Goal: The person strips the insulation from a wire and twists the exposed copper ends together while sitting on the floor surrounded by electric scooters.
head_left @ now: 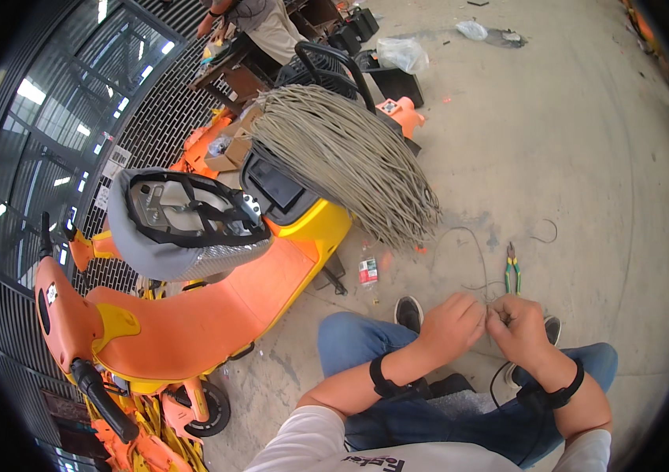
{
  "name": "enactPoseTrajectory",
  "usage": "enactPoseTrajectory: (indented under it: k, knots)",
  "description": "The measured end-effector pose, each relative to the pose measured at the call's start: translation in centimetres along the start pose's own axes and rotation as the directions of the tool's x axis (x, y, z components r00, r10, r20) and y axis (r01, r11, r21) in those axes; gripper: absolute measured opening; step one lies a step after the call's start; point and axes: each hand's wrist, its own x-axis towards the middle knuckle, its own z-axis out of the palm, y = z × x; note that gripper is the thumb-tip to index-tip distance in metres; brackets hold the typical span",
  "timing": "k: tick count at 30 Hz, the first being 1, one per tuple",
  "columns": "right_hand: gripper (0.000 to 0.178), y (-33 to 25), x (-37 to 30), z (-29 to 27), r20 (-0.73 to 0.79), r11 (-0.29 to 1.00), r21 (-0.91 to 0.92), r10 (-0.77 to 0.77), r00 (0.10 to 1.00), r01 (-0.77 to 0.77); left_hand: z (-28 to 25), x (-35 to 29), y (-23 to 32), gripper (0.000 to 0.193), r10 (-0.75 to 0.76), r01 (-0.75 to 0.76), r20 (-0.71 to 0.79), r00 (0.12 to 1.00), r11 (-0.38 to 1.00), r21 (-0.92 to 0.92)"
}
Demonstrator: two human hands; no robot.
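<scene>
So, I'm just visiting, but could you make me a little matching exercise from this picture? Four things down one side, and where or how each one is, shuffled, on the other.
Things
1. Pliers with green-and-yellow handles
2. Thick bundle of long grey-beige strands
3. Grey padded scooter seat
4. The person's bare left hand

Places and states
A. Tipped up, underside showing
B. Fingertips pinched at a thin grey wire, close to the bare right hand
C. Heaped at the rear of the orange-and-yellow scooter
D. Lying on the concrete floor, just beyond the hands

Pairs: 1-D, 2-C, 3-A, 4-B
</scene>
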Motion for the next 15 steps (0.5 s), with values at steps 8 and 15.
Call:
enactPoseTrajectory:
  k: [8, 15]
  knots:
    - [0.016, 0.3, -0.3, -0.3, -0.005, 0.981, 0.149, 0.128, 0.992, -0.125, 0.6, 0.4, 0.4, 0.018, 0.153, -0.144, -0.082, 0.985, 0.984, 0.109]
    - [0.012, -0.2, -0.1, -0.3, 0.091, 0.940, 0.221, 0.245, 0.965, -0.259, 0.3, 0.8, -0.4, 0.013, -0.059, 0.031, -0.146, 0.988, 0.983, -0.184]
